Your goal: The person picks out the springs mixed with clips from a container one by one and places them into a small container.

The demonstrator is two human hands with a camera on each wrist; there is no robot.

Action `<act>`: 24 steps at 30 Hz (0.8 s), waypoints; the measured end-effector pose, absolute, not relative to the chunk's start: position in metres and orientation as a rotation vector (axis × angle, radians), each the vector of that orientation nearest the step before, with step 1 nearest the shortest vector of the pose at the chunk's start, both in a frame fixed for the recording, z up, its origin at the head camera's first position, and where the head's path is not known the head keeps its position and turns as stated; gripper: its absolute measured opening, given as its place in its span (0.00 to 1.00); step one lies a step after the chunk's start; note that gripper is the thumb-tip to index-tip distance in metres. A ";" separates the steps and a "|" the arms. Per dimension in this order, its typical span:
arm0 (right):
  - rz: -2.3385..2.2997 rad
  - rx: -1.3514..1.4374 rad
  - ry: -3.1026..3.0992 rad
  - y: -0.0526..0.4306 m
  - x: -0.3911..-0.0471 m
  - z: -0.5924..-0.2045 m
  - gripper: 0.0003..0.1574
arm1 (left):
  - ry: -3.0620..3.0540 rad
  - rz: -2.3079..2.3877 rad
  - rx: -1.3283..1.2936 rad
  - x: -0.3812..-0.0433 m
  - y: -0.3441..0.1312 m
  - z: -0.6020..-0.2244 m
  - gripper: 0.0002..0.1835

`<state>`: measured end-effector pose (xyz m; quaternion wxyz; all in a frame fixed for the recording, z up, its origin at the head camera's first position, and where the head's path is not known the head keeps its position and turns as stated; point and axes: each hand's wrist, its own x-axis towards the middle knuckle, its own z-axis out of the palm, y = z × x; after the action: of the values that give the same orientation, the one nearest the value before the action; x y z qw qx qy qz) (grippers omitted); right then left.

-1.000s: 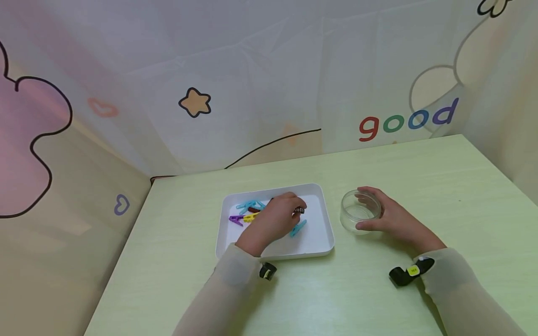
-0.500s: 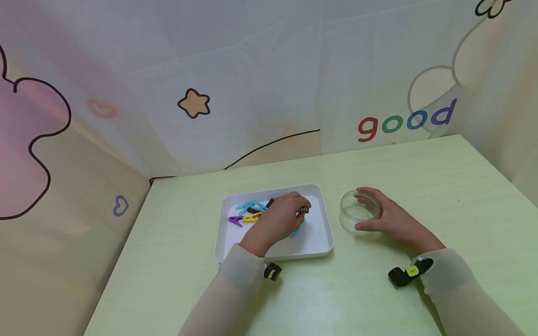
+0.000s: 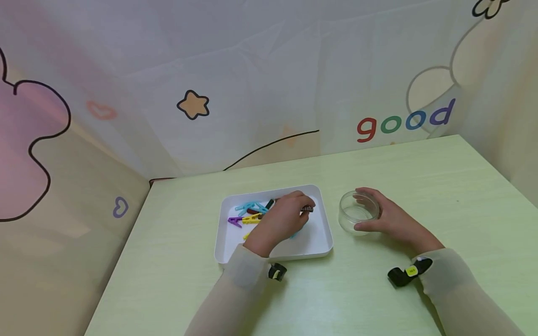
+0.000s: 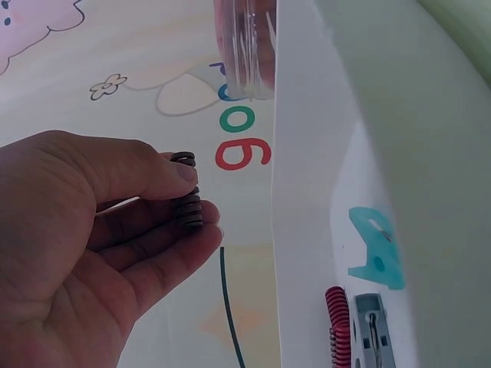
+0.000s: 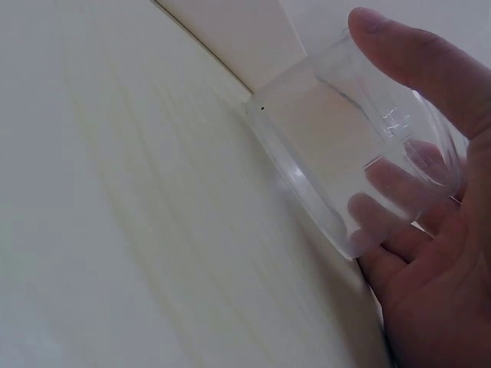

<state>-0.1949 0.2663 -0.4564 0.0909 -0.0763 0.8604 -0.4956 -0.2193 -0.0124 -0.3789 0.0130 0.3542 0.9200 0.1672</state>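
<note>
My left hand (image 3: 281, 218) is over the white tray (image 3: 321, 240), pinching a small dark coil spring (image 4: 188, 211) between thumb and fingers. In the left wrist view the spring stands above the tray wall. Under and beside this hand lie light-blue clothespins (image 3: 247, 206), a purple clothespin (image 3: 235, 221) and a yellow clothespin (image 3: 250, 219). A red coil spring (image 4: 337, 318) and a grey clip (image 4: 374, 330) show inside the tray in the left wrist view. To the right of the tray, my right hand (image 3: 388, 217) grips a clear round jar (image 3: 350, 221) by its side, thumb and fingers around it.
Both hands work over a pale green table (image 3: 201, 289). A printed curtain (image 3: 252, 84) hangs behind the table and along its sides. The jar stands a short gap from the tray's right wall.
My left hand has moved slightly right over the tray with the spring, uncovering a dark piece and another yellow one. The right hand and jar stay in place.
</note>
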 end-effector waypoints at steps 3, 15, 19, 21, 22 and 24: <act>-1.466 -0.215 2.556 0.266 -0.195 -0.456 0.63 | 2.867 0.540 1.101 -0.220 -0.010 -0.378 0.11; -1.454 -0.226 2.571 0.265 -0.195 -0.455 0.63 | 2.870 0.539 1.080 -0.217 -0.002 -0.375 0.12; -1.453 -0.235 2.575 0.265 -0.195 -0.455 0.63 | 2.864 0.540 1.074 -0.218 0.000 -0.374 0.12; -1.452 -0.232 2.576 0.265 -0.195 -0.455 0.63 | 2.860 0.547 1.077 -0.219 0.002 -0.375 0.11; -1.454 -0.234 2.575 0.266 -0.195 -0.456 0.63 | 2.858 0.552 1.079 -0.219 0.002 -0.376 0.11; -1.462 -0.235 2.571 0.266 -0.195 -0.456 0.63 | 2.853 0.557 1.079 -0.219 0.004 -0.376 0.11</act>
<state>-0.1952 0.2660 -0.4565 0.0873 -0.0790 0.8633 -0.4908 -0.2195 0.0039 -0.3758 0.0205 0.3479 0.9200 0.1796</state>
